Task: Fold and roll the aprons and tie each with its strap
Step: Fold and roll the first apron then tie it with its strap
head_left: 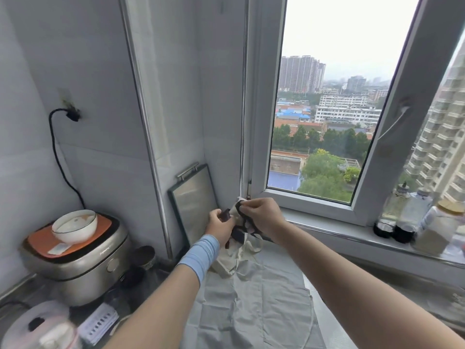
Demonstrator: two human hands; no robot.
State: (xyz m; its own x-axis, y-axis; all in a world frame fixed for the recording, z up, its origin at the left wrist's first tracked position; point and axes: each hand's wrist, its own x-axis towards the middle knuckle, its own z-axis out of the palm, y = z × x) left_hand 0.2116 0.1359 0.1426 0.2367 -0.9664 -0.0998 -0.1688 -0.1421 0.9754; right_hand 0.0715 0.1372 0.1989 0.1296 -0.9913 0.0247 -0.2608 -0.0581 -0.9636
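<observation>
A pale grey-green apron (251, 306) lies spread flat on the counter in front of me. Its far end is bunched up, cream cloth with dark patterned patches (239, 238), and lifted off the counter. My left hand (219, 226), with a light blue band on the wrist, grips a dark piece of that bunch. My right hand (261, 214) pinches the top edge of the same bunch just beside it. Both hands are held up near the window corner. I cannot make out a strap.
A rice cooker (80, 258) with an orange lid and a white bowl (74, 225) on it stands at left, its black cord running up the wall. A metal tray (192, 197) leans in the corner. Jars (412, 217) line the window sill at right.
</observation>
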